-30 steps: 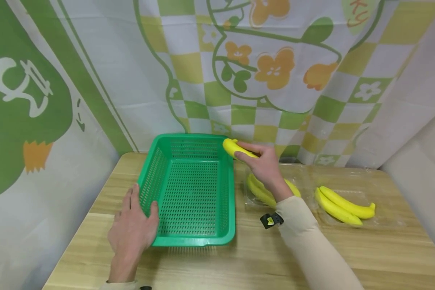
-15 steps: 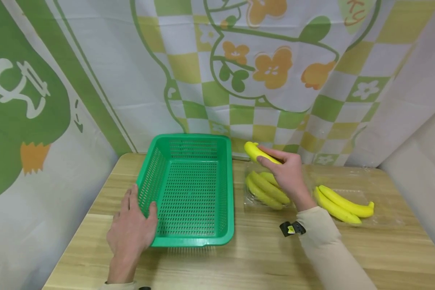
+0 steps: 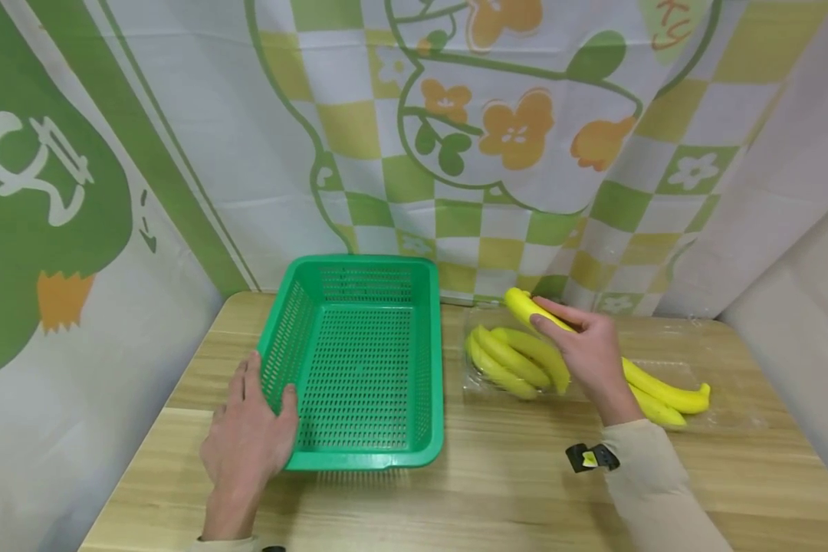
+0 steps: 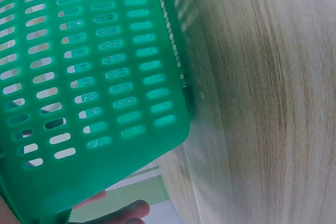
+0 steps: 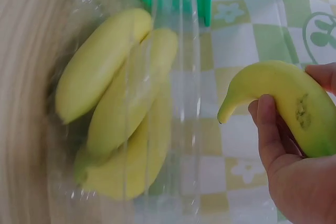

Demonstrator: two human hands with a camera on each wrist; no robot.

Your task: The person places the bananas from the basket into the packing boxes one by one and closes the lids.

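My right hand (image 3: 589,349) pinches a yellow banana (image 3: 528,310) between thumb and fingers, above the clear plastic boxes. In the right wrist view this banana (image 5: 286,98) shows a dark scuffed patch. Below and left of it, three bananas (image 3: 510,360) lie in a clear plastic box (image 3: 471,387). To the right, two more bananas (image 3: 672,395) lie in the other clear part, partly hidden behind my right wrist. My left hand (image 3: 251,429) rests on the left rim of a green perforated basket (image 3: 433,368), thumb inside and fingers outside. Nothing lies in the basket.
Everything stands on a wooden table (image 3: 497,491). A patterned curtain (image 3: 469,153) hangs right behind the basket and boxes. The basket's slotted wall (image 4: 94,77) fills much of the left wrist view.
My right hand has carried the banana rightward, from the basket's right rim to over the clear boxes. My left hand and the basket have stayed in place.
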